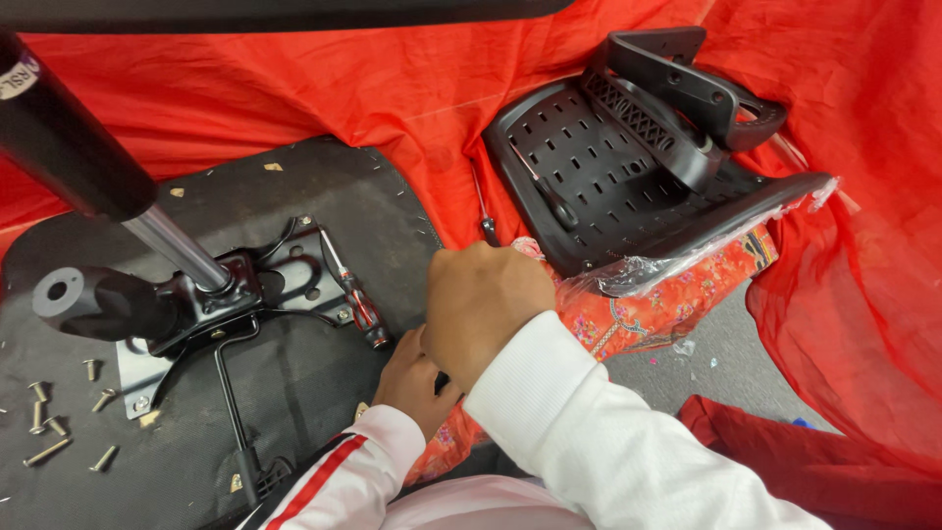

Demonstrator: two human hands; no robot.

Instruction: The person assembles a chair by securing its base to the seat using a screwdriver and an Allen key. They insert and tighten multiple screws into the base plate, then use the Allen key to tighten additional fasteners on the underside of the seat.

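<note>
You're working on the floor (pixel 731 344) of what looks like a home or small workroom, not a proper shop. Grey carpet shows between loose red cloth (pixel 412 88) spread as a ground sheet. An upturned chair seat (pixel 294 196) with its metal plate (pixel 294 265), a black plastic backrest (pixel 608 177), a screwdriver (pixel 351 290) and scattered bolts (pixel 44 422) lie on it.

Right hand (pixel 486 306) is a closed fist, knuckles up, back of hand to camera, white sleeve running in from lower right. Left hand (pixel 414 381) sits just under it, touching, fingers curled, mostly hidden; white sleeve with red stripe from below.
</note>
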